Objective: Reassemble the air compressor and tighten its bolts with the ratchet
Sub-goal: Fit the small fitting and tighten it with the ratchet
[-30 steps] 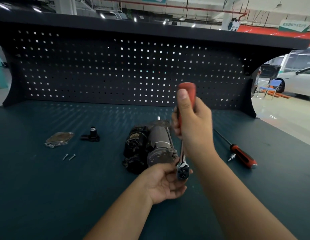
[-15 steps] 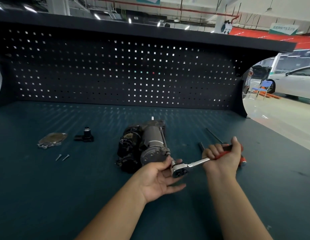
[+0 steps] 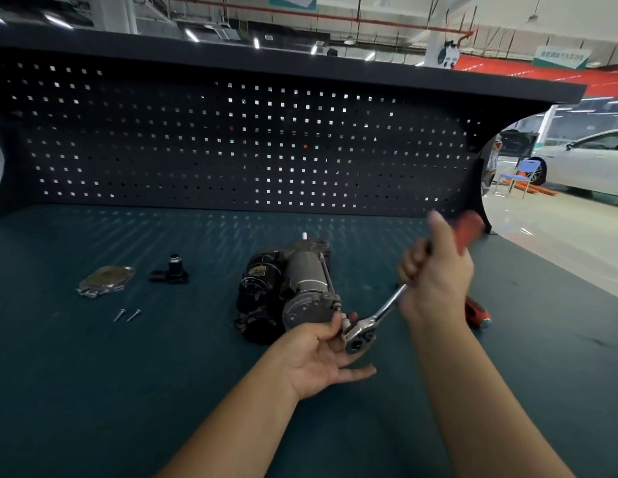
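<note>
The air compressor (image 3: pixel 293 291) is lying on its side in the middle of the green table (image 3: pixel 93 391). The ratchet (image 3: pixel 376 315) is sitting with its shiny head right at the near end of the air compressor. The right hand (image 3: pixel 435 274) is squeezing the red handle tight, and it looks blurry. The left hand (image 3: pixel 321 353) is holding the ratchet's head between its thumb and a finger, while its other fingers are sticking out straight. A red screwdriver (image 3: pixel 476 313) is lying on the table, partly hidden behind the right wrist. Far to the left, two small screws (image 3: pixel 128 314), a flat metal plate (image 3: pixel 105 281) and a little black part (image 3: pixel 171 272) are lying near each other.
</note>
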Available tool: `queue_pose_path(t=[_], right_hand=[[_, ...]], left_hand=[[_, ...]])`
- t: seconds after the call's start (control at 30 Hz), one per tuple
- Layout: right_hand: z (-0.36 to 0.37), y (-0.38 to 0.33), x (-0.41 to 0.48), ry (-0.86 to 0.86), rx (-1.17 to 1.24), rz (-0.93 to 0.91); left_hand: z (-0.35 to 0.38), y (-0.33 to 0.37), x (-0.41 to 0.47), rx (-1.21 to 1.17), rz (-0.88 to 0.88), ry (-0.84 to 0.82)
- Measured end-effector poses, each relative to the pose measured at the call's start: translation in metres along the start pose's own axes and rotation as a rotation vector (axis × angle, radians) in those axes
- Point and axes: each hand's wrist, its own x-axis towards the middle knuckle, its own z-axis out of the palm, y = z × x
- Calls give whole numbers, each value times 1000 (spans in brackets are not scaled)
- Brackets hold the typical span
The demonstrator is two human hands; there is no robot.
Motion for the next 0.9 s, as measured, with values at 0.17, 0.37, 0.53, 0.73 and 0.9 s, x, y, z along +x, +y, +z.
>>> queue_pose_path(t=[0.17, 0.37, 0.53, 0.73, 0.9], right_hand=[[58, 17, -57, -883, -906, -402], [46, 15, -48, -591, -616, -296], [-30, 5, -3, 96, 326, 66], [-59, 36, -5, 424, 503, 320], [-18, 10, -9, 82, 239, -27]], left_hand=[[-2, -1, 1, 26, 49, 70], [-5, 0, 1, -8, 46, 3], [-5, 0, 0, 0, 31, -100], [-5, 0, 1, 11, 52, -82], [-2, -1, 2, 2, 62, -2]])
